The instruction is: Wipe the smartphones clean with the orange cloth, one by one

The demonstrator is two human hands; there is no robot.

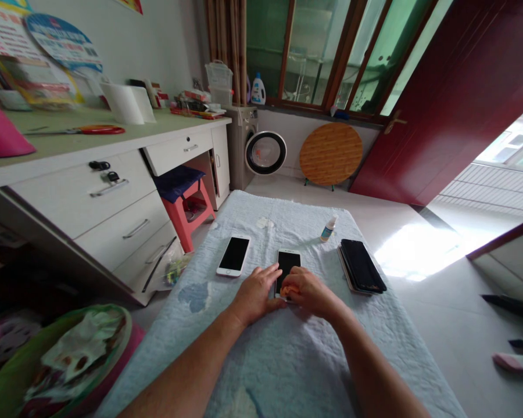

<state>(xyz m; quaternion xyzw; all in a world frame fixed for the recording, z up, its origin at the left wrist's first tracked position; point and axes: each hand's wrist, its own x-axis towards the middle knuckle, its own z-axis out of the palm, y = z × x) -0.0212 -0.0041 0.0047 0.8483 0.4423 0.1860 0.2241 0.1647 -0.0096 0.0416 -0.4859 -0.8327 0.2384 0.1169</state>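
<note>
A white-framed smartphone (pixel 290 261) with a dark screen lies flat on the blue cloth cover (pixel 265 212) in the head view. My left hand (pixel 255 296) steadies it, fingers along its left edge and thumb across its lower end. Bunched in the closed fingers of my right hand (pixel 311 290) is a small orange cloth (pixel 290 290), pressed on the lower part of the screen. To the left lies a second white phone (pixel 234 255), screen up. On the right, a black phone (pixel 362 266) rests on a stack of devices, and a small spray bottle (pixel 328 229) stands behind.
A desk with drawers (pixel 113 220) runs along the left, with a paper roll (pixel 124 103) and red-handled scissors (pixel 98 130) on top. A full waste bin (pixel 124 342) stands at lower left. Beyond are a pink stool (pixel 187 215), an open washing machine (pixel 244 139) and a round wooden tabletop (pixel 331 152).
</note>
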